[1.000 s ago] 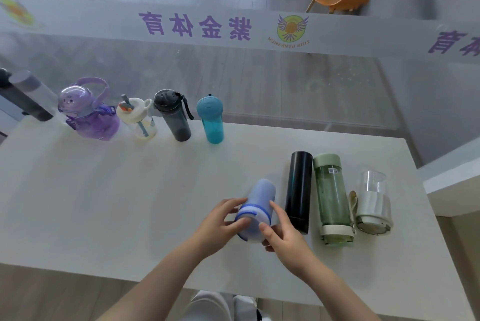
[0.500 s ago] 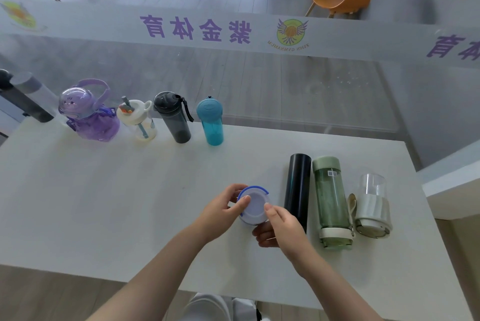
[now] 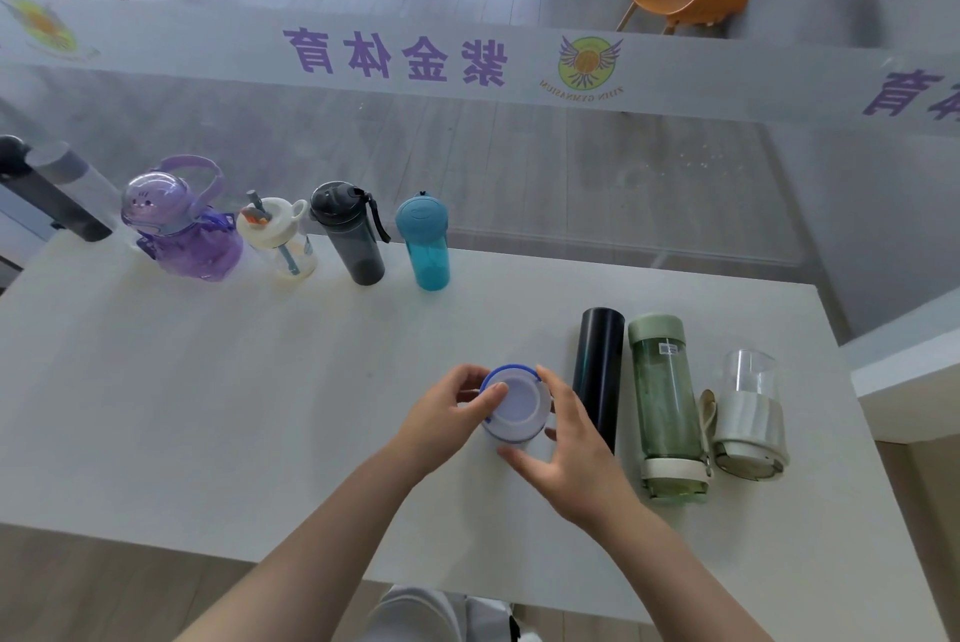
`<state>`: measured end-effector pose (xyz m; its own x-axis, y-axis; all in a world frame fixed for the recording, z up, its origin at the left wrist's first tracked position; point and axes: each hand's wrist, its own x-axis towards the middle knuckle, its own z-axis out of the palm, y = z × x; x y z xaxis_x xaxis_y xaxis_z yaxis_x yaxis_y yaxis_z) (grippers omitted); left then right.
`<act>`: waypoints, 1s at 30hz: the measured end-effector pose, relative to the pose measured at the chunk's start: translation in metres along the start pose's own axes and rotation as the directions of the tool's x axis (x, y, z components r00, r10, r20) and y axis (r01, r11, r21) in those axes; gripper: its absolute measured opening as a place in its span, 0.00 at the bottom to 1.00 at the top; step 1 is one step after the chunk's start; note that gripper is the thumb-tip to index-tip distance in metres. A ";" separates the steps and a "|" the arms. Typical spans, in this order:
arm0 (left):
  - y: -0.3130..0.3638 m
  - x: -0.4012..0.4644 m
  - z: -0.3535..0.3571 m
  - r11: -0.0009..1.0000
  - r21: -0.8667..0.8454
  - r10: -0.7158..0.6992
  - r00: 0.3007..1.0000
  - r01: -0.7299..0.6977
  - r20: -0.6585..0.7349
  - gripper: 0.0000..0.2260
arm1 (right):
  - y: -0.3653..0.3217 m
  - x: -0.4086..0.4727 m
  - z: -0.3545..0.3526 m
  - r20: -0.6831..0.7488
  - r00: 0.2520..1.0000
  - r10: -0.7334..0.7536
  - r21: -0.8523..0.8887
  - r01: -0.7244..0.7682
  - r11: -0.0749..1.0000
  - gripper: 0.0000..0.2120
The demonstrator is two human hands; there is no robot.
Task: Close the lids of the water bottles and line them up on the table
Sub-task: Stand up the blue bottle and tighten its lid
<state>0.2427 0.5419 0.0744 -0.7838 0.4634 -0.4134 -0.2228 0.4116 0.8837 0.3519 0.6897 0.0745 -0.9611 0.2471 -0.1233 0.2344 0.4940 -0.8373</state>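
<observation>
Both hands hold the pale lavender plastic bottle with a blue-rimmed lid [image 3: 516,407] upright on the white bench [image 3: 208,407]. The left hand [image 3: 447,420] pinches the lid; the right hand [image 3: 569,454] curls its grip around the body. A black cylindrical flask [image 3: 598,371] lies just beside.

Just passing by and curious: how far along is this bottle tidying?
A row already stands along the table's far edge, from the purple jug to the teal bottle, lids seemingly closed. Both hands, left hand and right hand, grip the upright pale blue bottle at its lid. Left lying on their sides: the black flask, green bottle and clear bottle.
</observation>
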 end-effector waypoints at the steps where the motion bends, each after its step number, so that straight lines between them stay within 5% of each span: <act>1: -0.002 -0.001 0.000 0.999 -0.033 0.000 1.000 0.001 0.019 0.08 | -0.001 0.000 0.002 -0.021 1.000 -0.008 0.004 0.008 1.000 0.41; 5: -0.020 -0.007 -0.004 0.990 -0.144 0.023 0.997 -0.013 0.073 0.13 | 0.000 -0.002 0.008 -0.053 0.998 -0.019 0.018 0.020 1.000 0.40; 13: -0.050 0.001 0.007 0.982 0.082 0.158 0.978 -0.170 0.134 0.31 | -0.001 0.002 0.015 -0.110 0.994 0.002 0.042 0.003 0.999 0.38; 30: -0.005 0.112 -0.012 0.958 0.194 0.200 0.977 -0.210 0.070 0.26 | -0.005 0.115 -0.001 -0.143 0.989 0.043 0.058 -0.035 0.998 0.39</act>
<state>0.1490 0.5822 0.0265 -0.7697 0.5905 -0.2425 0.0637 0.4491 0.8912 0.2404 0.7166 0.0647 -0.9194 0.3846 -0.0822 0.2594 0.4358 -0.8619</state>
